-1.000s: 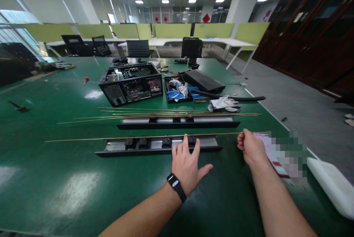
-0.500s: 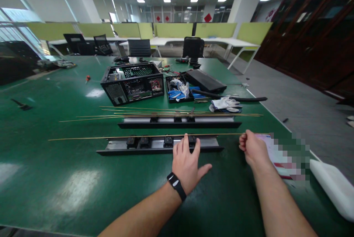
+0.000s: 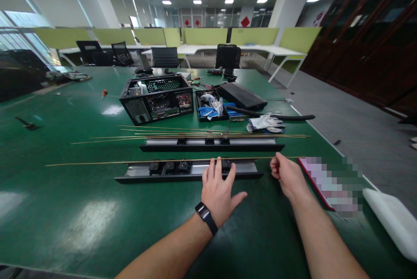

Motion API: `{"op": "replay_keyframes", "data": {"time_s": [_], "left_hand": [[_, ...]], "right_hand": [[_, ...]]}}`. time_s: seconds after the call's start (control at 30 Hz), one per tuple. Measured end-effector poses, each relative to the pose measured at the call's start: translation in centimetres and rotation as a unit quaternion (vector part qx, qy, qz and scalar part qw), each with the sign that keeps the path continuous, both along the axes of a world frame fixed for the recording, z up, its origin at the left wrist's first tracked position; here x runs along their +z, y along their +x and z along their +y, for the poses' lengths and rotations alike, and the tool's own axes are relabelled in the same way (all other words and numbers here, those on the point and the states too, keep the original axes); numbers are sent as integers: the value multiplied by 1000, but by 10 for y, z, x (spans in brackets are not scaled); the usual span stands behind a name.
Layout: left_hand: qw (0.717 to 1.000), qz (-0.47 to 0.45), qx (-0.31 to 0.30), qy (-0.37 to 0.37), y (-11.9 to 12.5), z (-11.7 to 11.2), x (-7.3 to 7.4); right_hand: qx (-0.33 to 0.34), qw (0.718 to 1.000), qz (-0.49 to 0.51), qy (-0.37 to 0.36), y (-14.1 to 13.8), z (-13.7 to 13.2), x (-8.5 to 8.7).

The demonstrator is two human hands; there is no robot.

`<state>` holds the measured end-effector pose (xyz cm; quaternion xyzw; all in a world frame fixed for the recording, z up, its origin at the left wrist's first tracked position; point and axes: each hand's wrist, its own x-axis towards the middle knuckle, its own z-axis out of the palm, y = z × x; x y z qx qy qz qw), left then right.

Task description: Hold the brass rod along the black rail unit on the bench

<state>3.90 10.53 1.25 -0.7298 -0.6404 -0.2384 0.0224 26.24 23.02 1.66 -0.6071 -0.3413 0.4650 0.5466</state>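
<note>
My right hand is closed around a long thin brass-coloured rod near its right end. The rod runs left along the far edge of the near metal rail and well past the rail's left end. My left hand lies over this rail with its fingers spread, the fingertips at the rod; a black watch is on that wrist. Three black blocks sit in the rail left of the hand. Another block is partly hidden behind its fingers.
Behind lies a second rail with several loose rods along it. Farther back are an open computer case, a black tray with gloves, and another glove. A blurred sheet and a white object lie right.
My right hand and the rod have moved left, so the rod's left end reaches farther out. One black block has slid left along the near rail. My left hand has barely shifted.
</note>
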Motion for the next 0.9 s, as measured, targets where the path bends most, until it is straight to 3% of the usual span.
{"op": "replay_keyframes", "data": {"time_s": [0.23,0.4,0.7,0.9], "left_hand": [[1000,8,8,11,0,0,-3],[1000,1,5,-3,-3,-1,-2],[999,-2,31,-14,1,-20,12],[998,10,58,-26,-9,-28,13]], "right_hand": [[-94,995,13,-22,18,11,0],[-85,996,19,-14,19,11,0],[-76,997,28,0,20,11,-6],[-79,997,20,-4,19,11,-5]]}}
